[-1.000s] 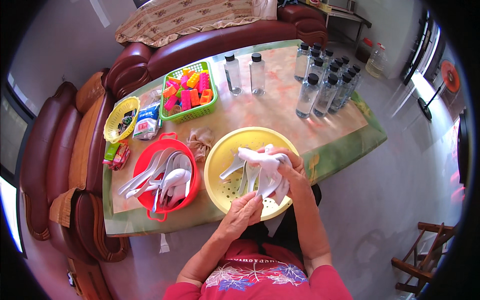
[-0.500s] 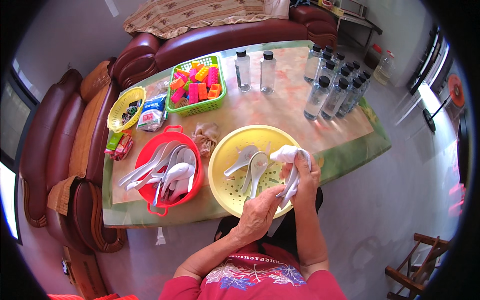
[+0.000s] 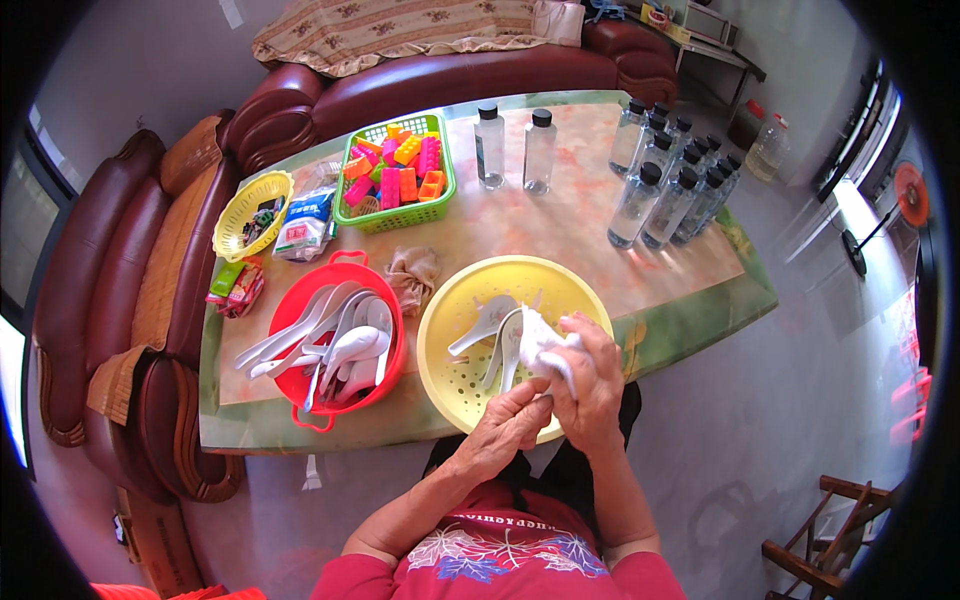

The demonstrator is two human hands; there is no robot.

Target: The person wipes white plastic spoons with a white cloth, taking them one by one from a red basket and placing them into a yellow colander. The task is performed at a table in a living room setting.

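My right hand [image 3: 592,385] is closed around a bunched white cloth [image 3: 545,345], over the right side of a yellow colander [image 3: 455,300]. Against its lower edge, the fingers of my left hand [image 3: 508,428] are pinched together at the colander's near rim; what they grip is hidden. White spoons lie in the colander: one spoon [image 3: 487,322] at the left, and a flowered spoon [image 3: 511,350] partly behind the cloth. Left of it stands a red basket [image 3: 290,300] with two handles, heaped with white spoons [image 3: 352,345], several handles sticking out over its rim.
A brown rag [image 3: 412,275] lies between basket and colander. Behind are a green basket [image 3: 400,217] of toy blocks, a yellow basket [image 3: 228,225], a blue-and-white package [image 3: 305,225] and small colourful packets [image 3: 237,288]. Clear bottles with black caps [image 3: 660,205] stand farther back. Sofas [image 3: 450,85] border the table.
My right hand has shifted left and slightly down with the cloth, which now covers part of the flowered spoon. My left hand has moved slightly down, its fingers still closed.
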